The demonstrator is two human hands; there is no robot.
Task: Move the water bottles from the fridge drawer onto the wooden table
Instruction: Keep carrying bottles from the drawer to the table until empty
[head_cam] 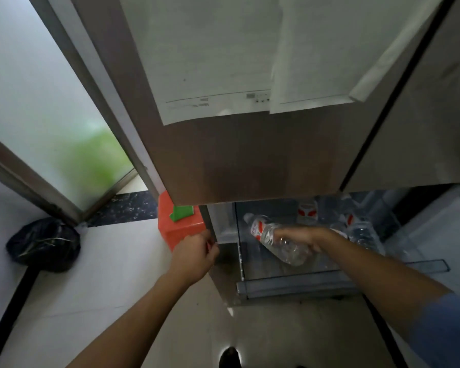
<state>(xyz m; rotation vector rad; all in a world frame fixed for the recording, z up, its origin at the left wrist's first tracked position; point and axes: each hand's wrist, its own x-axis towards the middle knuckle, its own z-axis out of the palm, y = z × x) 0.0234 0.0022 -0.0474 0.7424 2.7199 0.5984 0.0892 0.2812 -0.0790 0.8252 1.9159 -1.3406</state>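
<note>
My right hand (303, 236) grips a clear water bottle (270, 236) with a red and white label, held tilted above the open fridge drawer (290, 284). More bottles (307, 211) with the same label lie deeper in the drawer, partly hidden in shadow. My left hand (194, 254) is closed at the drawer's left front corner, touching the fridge edge; whether it grips something there I cannot tell. The wooden table is not in view.
The brown fridge door (250, 155) with white papers stuck on it hangs above the drawer. An orange box (178, 229) stands left of the fridge. A black bag (44, 244) lies on the pale floor by a frosted glass door (37, 115).
</note>
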